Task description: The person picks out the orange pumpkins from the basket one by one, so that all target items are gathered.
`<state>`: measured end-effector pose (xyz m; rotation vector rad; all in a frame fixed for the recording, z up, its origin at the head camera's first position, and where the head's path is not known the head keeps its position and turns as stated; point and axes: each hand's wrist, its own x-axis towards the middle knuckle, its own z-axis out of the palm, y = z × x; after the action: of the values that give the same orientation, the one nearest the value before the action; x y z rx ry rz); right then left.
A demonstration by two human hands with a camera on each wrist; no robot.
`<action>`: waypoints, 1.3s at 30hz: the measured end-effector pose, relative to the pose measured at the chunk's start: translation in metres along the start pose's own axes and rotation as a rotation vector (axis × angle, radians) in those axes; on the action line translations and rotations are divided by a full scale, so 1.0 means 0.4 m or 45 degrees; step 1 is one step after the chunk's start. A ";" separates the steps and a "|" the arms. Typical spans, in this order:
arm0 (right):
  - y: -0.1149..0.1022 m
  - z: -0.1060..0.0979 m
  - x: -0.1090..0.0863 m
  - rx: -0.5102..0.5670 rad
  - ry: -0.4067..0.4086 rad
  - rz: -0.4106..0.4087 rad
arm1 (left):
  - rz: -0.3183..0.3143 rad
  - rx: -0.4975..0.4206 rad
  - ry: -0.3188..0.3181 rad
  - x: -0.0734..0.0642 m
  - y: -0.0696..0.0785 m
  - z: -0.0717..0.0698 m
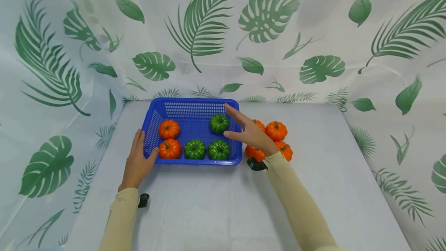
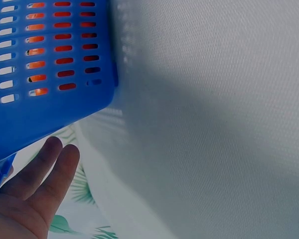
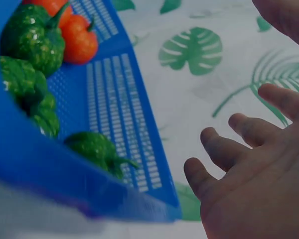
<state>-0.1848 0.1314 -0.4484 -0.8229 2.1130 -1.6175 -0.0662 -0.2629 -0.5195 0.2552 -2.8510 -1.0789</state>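
A blue plastic basket holds two orange pumpkins along its left side and three green pumpkins toward the middle and right. My left hand is at the basket's left front corner, its fingers straight along the outer wall and its thumb by the rim. In the left wrist view, two straight fingertips show just below the basket's rim. Over the basket's right edge hovers my right hand, fingers spread and thumb apart, holding nothing. The right wrist view shows its spread fingers beside the basket wall.
Several more orange pumpkins are grouped on the white table right of the basket, partly hidden behind my right hand and wrist. A white curtain with green leaf prints stands behind the table and along both sides.
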 end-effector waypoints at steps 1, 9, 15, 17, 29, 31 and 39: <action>0.000 0.005 0.011 0.000 -0.017 -0.001 | 0.002 0.002 -0.002 0.001 0.000 0.000; 0.005 0.043 0.089 -0.064 -0.108 -0.019 | -0.020 -0.007 -0.019 0.003 0.004 -0.003; 0.018 0.074 0.139 -0.097 -0.171 0.000 | -0.030 -0.013 -0.021 0.002 0.006 -0.003; 0.022 0.084 0.155 -0.099 -0.196 0.011 | -0.030 -0.009 -0.019 0.003 0.003 -0.001; 0.027 0.149 0.250 -0.096 -0.354 0.095 | -0.035 -0.017 -0.013 0.003 0.006 -0.002; 0.027 0.157 0.261 -0.117 -0.366 0.118 | -0.035 -0.016 -0.012 0.003 0.006 -0.002; 0.039 0.187 0.314 -0.159 -0.419 0.087 | -0.046 -0.021 -0.019 0.002 0.003 -0.003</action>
<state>-0.2400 -0.0019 -0.4761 -0.9708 1.9957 -1.2290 -0.0671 -0.2630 -0.5176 0.3001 -2.8602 -1.1156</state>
